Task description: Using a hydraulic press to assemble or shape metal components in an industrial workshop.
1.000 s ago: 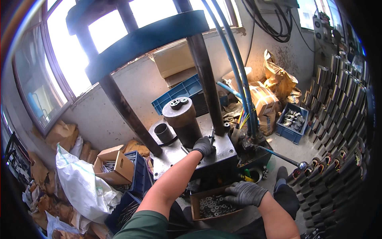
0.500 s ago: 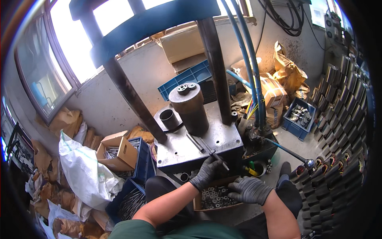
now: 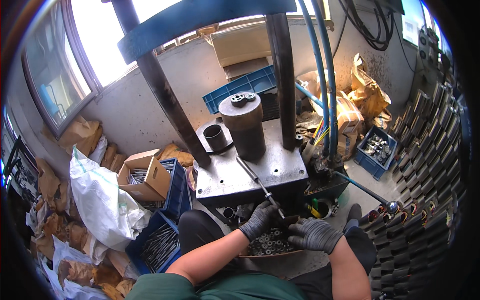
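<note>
My left hand (image 3: 258,220), in a grey-black glove, is closed around a thin metal shaft (image 3: 270,198) that slants down toward me. My gloved right hand (image 3: 316,235) is by the shaft's lower end, its fingers bent together; what they hold, if anything, is hidden. Below both hands stands an open cardboard box (image 3: 280,255) of small ring-shaped bearings (image 3: 270,244). Another metal rod (image 3: 246,167) lies on the steel press plate (image 3: 220,176), almost in line with the shaft. Two bearings (image 3: 243,98) rest on top of the thick steel cylinder (image 3: 242,127).
Dark press columns (image 3: 172,112) rise from the plate, beside a short steel tube (image 3: 214,137). At left are a blue bin of shafts (image 3: 161,248), a carton (image 3: 150,182) and a white sack (image 3: 102,200). At right are stacked metal tubes (image 3: 425,165) and a blue crate (image 3: 372,169).
My right hand has moved from over the bearings to the shaft's lower end. The shaft in my left hand has tilted slightly steeper. The view has shifted a little.
</note>
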Available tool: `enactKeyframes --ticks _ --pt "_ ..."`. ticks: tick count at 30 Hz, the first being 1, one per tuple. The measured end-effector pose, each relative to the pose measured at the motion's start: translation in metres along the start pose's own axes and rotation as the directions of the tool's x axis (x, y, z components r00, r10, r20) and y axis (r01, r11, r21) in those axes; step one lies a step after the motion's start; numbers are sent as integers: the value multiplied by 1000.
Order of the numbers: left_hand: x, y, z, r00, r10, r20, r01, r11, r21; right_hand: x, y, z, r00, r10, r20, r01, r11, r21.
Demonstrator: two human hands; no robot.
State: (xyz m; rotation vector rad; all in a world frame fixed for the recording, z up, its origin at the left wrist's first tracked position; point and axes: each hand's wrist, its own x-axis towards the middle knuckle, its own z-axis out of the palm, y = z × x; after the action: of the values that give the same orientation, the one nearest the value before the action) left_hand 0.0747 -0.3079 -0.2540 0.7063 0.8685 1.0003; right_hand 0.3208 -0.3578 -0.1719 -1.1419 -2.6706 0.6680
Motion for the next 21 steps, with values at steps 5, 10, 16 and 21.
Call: enactKeyframes --ticks 5,10,16,21 --pt "13 7 -12 999 29 -45 -29 999 -14 2 -6 -6 999 21 42 -21 1000 1" --pt "18 16 -18 989 37 -146 -58 988 -142 6 -9 -11 998 22 67 -22 1000 4" --pt "17 36 -22 980 43 -194 -31 997 64 5 -2 -4 999 14 42 -14 1000 -7" --pt "31 14 -60 949 281 -141 -227 923 311 7 1 5 999 -30 19 30 999 -21"
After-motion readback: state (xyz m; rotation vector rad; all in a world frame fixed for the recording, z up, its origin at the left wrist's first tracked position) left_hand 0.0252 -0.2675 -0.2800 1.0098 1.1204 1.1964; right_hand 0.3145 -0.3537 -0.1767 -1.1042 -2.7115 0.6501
